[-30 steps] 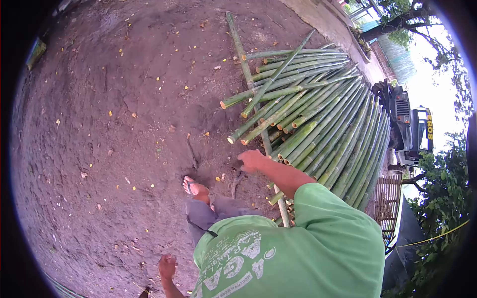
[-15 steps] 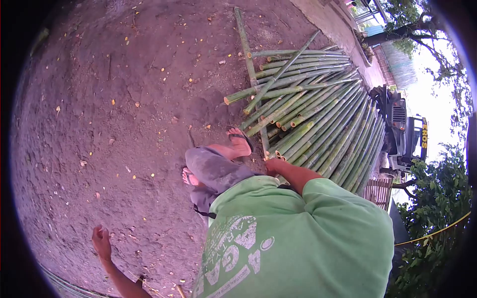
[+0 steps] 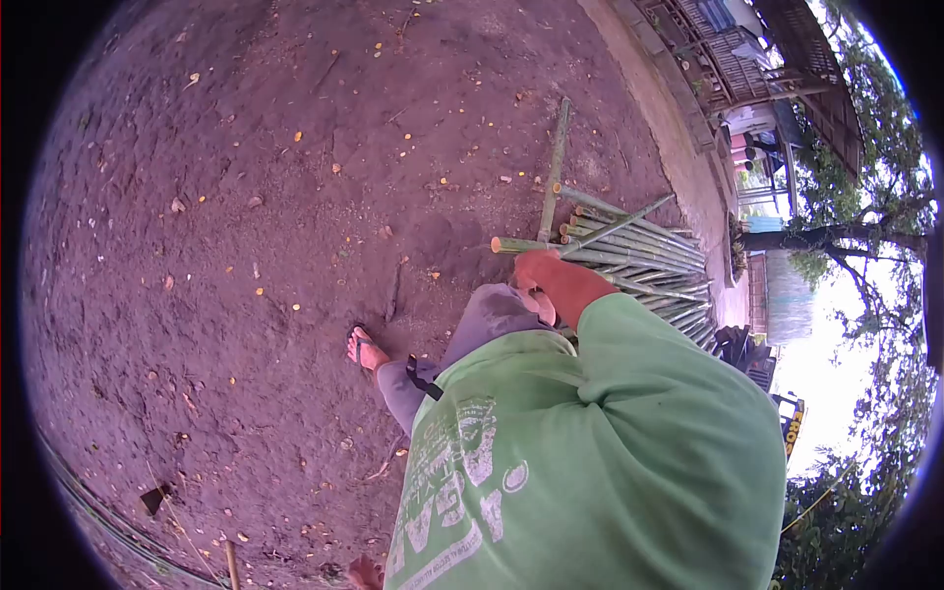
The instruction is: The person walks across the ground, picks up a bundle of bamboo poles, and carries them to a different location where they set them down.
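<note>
Green bamboo poles lie in one pile [image 3: 639,258] on the bare dirt ground [image 3: 246,197], their cut ends turned toward the person. The right hand [image 3: 539,270] is at the near end of the pile, touching or just over the frontmost pole [image 3: 503,244], which sticks out farthest. Whether the grip is clamped on that pole or the fingers are apart, I cannot tell. The left hand [image 3: 366,570] barely shows, well away from the pile at the frame's bottom edge, and its grip is also unclear.

Such poles are probably long, stiff and fairly heavy, with smooth, slippery skin. A hold close behind the cut end or at a node ring would likely slip least. A single pole may drag against its neighbours.

Counted: one pile of about a dozen visible poles, overlapped too much for an exact number. One more pole [image 3: 554,167] lies crosswise, pointing away from the pile. One foot in a sandal [image 3: 363,347] stands well short of the pile.
</note>
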Demonstrator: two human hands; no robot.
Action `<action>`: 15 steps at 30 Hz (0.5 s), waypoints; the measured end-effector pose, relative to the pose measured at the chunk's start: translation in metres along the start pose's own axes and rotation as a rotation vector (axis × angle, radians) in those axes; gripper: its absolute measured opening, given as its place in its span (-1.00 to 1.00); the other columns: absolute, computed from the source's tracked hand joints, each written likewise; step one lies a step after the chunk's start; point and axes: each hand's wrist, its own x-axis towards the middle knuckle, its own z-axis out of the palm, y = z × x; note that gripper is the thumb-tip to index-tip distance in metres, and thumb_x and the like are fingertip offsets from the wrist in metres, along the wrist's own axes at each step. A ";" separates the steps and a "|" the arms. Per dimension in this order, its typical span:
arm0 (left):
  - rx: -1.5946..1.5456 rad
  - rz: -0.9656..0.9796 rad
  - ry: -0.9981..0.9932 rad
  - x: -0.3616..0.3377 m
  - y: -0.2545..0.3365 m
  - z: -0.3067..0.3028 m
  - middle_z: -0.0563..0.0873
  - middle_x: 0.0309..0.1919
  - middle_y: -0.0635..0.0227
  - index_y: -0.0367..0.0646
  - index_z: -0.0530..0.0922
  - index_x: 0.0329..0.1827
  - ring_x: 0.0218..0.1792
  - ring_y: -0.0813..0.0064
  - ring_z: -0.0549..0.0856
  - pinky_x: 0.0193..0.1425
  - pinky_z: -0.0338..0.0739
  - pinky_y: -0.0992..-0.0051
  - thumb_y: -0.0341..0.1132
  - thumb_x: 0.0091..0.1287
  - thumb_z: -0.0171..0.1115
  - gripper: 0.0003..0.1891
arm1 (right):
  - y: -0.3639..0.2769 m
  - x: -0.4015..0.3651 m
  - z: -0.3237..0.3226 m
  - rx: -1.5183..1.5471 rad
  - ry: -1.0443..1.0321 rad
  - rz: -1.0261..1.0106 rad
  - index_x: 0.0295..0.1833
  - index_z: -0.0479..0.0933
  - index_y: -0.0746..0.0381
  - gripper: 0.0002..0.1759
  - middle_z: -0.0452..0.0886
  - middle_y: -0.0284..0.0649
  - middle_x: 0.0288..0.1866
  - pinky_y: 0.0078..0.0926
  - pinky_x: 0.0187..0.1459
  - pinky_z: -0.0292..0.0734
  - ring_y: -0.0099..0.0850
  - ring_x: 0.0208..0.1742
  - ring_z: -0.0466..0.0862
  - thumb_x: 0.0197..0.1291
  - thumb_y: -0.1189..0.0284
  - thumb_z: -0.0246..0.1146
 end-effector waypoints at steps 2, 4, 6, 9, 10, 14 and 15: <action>0.035 0.145 -0.129 -0.005 0.048 0.076 0.62 -0.33 0.33 -0.26 0.42 0.10 -0.48 0.56 0.56 -0.47 0.47 0.56 -0.32 0.17 0.23 -0.57 | 0.012 0.010 0.003 -0.066 0.044 0.038 0.01 0.61 0.15 -0.54 0.67 -0.18 -0.05 -0.16 -0.04 0.56 -0.17 0.00 0.66 -0.04 0.21 0.26; 0.074 0.311 -0.230 -0.015 0.099 0.134 0.62 -0.31 0.33 -0.25 0.41 0.12 -0.46 0.55 0.56 -0.46 0.47 0.55 -0.33 0.17 0.23 -0.56 | 0.021 -0.001 -0.010 0.025 0.113 0.025 0.00 0.61 0.16 -0.56 0.66 -0.15 -0.03 -0.14 -0.02 0.55 -0.15 0.01 0.65 0.00 0.20 0.22; 0.093 0.439 -0.284 -0.024 0.141 0.167 0.61 -0.29 0.33 -0.24 0.40 0.13 -0.45 0.54 0.56 -0.46 0.48 0.55 -0.33 0.16 0.23 -0.54 | 0.037 -0.005 -0.009 0.108 0.198 0.001 -0.03 0.62 0.17 -0.58 0.65 -0.12 -0.02 -0.12 -0.01 0.55 -0.11 0.01 0.65 0.03 0.19 0.18; 0.040 0.501 -0.244 -0.017 0.171 0.163 0.61 -0.26 0.33 -0.23 0.39 0.16 -0.43 0.53 0.57 -0.44 0.49 0.55 -0.33 0.16 0.23 -0.52 | 0.072 0.012 -0.011 0.166 0.331 -0.041 -0.05 0.62 0.20 -0.62 0.64 -0.06 -0.01 -0.15 0.02 0.55 -0.08 0.01 0.63 0.07 0.24 0.14; 0.000 0.497 -0.193 -0.009 0.175 0.144 0.61 -0.24 0.33 -0.23 0.39 0.16 -0.42 0.53 0.57 -0.44 0.49 0.55 -0.33 0.16 0.23 -0.52 | 0.082 0.022 -0.009 0.170 0.333 -0.053 -0.04 0.61 0.21 -0.63 0.64 -0.06 -0.01 -0.17 0.04 0.55 -0.09 0.03 0.63 0.06 0.29 0.15; -0.369 0.405 0.010 0.014 0.170 0.053 0.60 -0.26 0.35 -0.19 0.40 0.15 -0.42 0.52 0.57 -0.46 0.48 0.54 -0.35 0.15 0.22 -0.54 | 0.107 0.009 0.001 0.174 0.317 -0.064 -0.10 0.63 0.24 -0.66 0.64 -0.03 -0.03 -0.19 0.04 0.55 -0.09 0.03 0.63 0.07 0.31 0.13; -0.491 0.363 0.029 0.017 0.157 0.032 0.60 -0.31 0.39 -0.15 0.42 0.11 -0.45 0.52 0.56 -0.50 0.46 0.54 -0.36 0.16 0.21 -0.58 | 0.114 0.016 0.016 0.241 0.344 -0.059 -0.13 0.63 0.25 -0.63 0.64 -0.01 -0.06 -0.19 0.04 0.54 -0.07 0.00 0.63 0.06 0.23 0.14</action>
